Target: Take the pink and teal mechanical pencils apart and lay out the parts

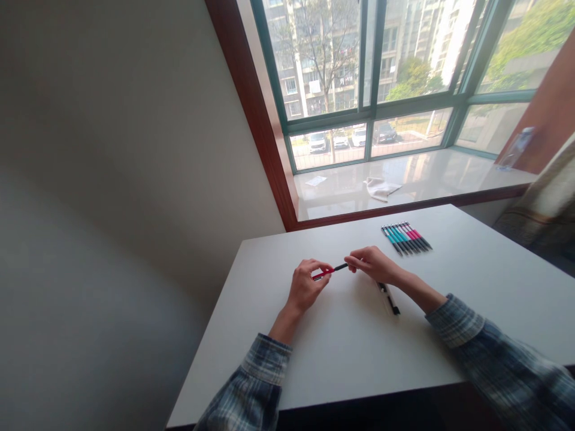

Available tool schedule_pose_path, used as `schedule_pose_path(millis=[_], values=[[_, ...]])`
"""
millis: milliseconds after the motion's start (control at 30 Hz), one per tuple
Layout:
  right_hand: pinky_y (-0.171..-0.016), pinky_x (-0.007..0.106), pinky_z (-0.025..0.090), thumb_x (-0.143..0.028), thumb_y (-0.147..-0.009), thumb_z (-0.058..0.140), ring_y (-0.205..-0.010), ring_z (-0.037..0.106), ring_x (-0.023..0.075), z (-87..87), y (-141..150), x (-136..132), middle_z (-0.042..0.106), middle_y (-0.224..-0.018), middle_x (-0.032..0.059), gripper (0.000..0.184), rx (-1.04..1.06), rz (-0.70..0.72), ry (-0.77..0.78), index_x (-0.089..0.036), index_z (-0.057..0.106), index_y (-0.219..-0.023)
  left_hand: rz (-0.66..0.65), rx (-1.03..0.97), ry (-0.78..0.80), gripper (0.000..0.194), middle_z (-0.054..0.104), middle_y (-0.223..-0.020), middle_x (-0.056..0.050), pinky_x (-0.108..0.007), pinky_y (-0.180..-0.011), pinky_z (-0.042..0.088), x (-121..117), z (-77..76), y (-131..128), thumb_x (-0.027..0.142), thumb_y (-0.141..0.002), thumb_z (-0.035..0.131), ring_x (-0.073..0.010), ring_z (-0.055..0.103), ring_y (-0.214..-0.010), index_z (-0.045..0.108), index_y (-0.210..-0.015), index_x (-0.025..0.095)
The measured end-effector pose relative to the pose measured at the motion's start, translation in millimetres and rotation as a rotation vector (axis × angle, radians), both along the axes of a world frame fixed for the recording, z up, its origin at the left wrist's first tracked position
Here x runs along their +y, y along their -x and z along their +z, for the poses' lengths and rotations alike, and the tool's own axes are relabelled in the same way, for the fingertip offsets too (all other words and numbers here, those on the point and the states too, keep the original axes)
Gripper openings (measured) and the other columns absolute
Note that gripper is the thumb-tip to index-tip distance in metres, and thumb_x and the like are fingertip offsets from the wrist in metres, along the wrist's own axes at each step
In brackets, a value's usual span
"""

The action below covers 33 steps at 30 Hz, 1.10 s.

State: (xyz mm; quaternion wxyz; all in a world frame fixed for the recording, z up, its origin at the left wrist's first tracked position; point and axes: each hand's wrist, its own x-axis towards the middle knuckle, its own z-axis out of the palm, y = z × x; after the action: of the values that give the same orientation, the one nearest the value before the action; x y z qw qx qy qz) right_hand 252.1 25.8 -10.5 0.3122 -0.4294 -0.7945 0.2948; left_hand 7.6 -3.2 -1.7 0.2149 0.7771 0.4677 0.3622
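Between my two hands, above the white table, a pen (323,274) with a red barrel and a black grip section is held nearly level. My left hand (305,284) pinches the red barrel between thumb and fingers. At the other end, the fingertips of my right hand (371,261) are closed around the black front end; the very tip is hidden. Beneath my right wrist lie slim black and clear pen parts (394,306), partly covered by the hand. Farther right, several pens (406,238) with teal or pink barrels and black grips lie side by side in a row.
The white table (269,257) meets a wall on the left and a window sill (341,197) at the back. On the sill are a crumpled cloth (381,188), a paper piece (316,181) and a clear bottle (516,149). A curtain (545,191) hangs at right.
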Motion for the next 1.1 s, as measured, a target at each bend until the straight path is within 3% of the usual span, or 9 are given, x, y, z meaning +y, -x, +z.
schedule_pose_path(millis=[200,367,667,967,1100], values=[[-0.065,0.03,0.045,-0.06,-0.099,0.045,-0.064,0.062,0.0176,1.6,-0.5,-0.5,0.072,-0.071,0.003,0.054,0.024,0.002,0.018,-0.021,0.073,-0.076,0.016,-0.016,-0.003,0.015,0.075,-0.093,-0.002,-0.036,-0.086,0.056,1.7,-2.2,1.2,0.019,-0.085,0.071,-0.0232,0.067,-0.094,0.079,-0.09,0.03],[-0.066,0.03,0.051,-0.055,-0.086,0.069,-0.072,0.065,0.0184,1.9,-6.4,2.5,0.073,-0.081,0.0024,0.037,0.144,0.021,0.002,-0.024,0.07,-0.107,0.056,-0.026,0.006,0.015,0.076,-0.092,-0.001,-0.037,-0.087,0.054,3.2,-3.5,1.9,0.019,-0.085,0.07,-0.023,0.067,-0.096,0.079,-0.09,0.03],[-0.07,0.031,0.051,-0.048,-0.089,0.066,-0.074,0.065,0.0185,-3.6,-4.2,4.4,0.073,-0.083,0.0026,0.026,0.124,0.029,-0.024,-0.024,0.072,-0.094,0.052,-0.015,0.012,0.015,0.075,-0.095,-0.002,-0.036,-0.088,0.053,1.4,-1.2,-0.1,0.019,-0.084,0.069,-0.0225,0.066,-0.097,0.079,-0.09,0.028],[-0.062,0.027,0.04,-0.052,-0.102,0.043,-0.059,0.054,0.0133,-0.2,0.3,-1.6,0.065,-0.064,0.0003,0.051,-0.044,0.033,0.008,-0.019,0.065,-0.07,0.014,-0.003,0.003,0.014,0.074,-0.091,-0.002,-0.034,-0.087,0.053,1.2,-0.5,-0.5,0.018,-0.085,0.069,-0.0221,0.065,-0.092,0.079,-0.089,0.027],[-0.064,0.027,0.044,-0.053,-0.099,0.051,-0.065,0.059,0.0148,-0.8,0.9,-1.7,0.07,-0.075,0.0012,0.038,0.015,0.026,0.019,-0.021,0.069,-0.09,0.029,-0.021,0.014,0.014,0.074,-0.092,-0.002,-0.035,-0.088,0.053,2.0,-2.0,0.1,0.018,-0.085,0.068,-0.0221,0.066,-0.094,0.078,-0.09,0.027]])
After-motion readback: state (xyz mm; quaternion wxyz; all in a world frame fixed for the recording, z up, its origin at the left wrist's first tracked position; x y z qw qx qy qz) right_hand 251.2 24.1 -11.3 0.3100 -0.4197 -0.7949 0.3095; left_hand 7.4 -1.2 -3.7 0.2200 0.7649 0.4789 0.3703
